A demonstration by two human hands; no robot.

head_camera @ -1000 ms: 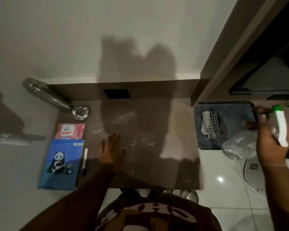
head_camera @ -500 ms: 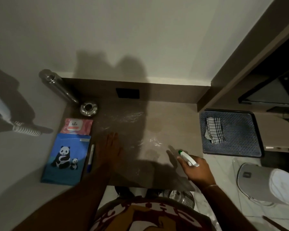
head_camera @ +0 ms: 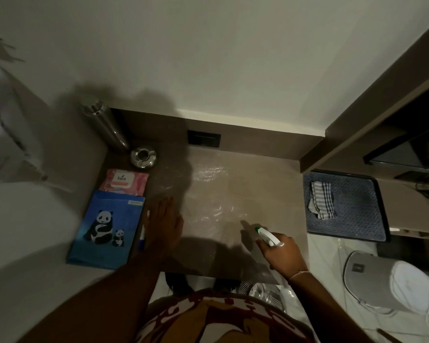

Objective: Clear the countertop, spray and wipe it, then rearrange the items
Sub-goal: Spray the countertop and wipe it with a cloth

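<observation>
Spray step: right hand [head_camera: 281, 253] grips spray bottle [head_camera: 268, 235] over countertop [head_camera: 245, 194] front edge; left hand [head_camera: 162, 222] spread flat. Next, in my view: fetch cloth [head_camera: 321, 200].

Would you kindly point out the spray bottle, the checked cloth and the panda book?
spray bottle [head_camera: 268, 235], head view, white trigger head
checked cloth [head_camera: 321, 203], head view, its middle
panda book [head_camera: 106, 230], head view, cover

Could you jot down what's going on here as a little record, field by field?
Surface: brown countertop, wet streaks mid-top
Right hand: holds spray bottle, nozzle aimed over the top
Left hand: flat on the counter
Left edge: panda book, pink wipes pack, steel ashtray
Cloth: checked cloth on dark mat, right
</observation>
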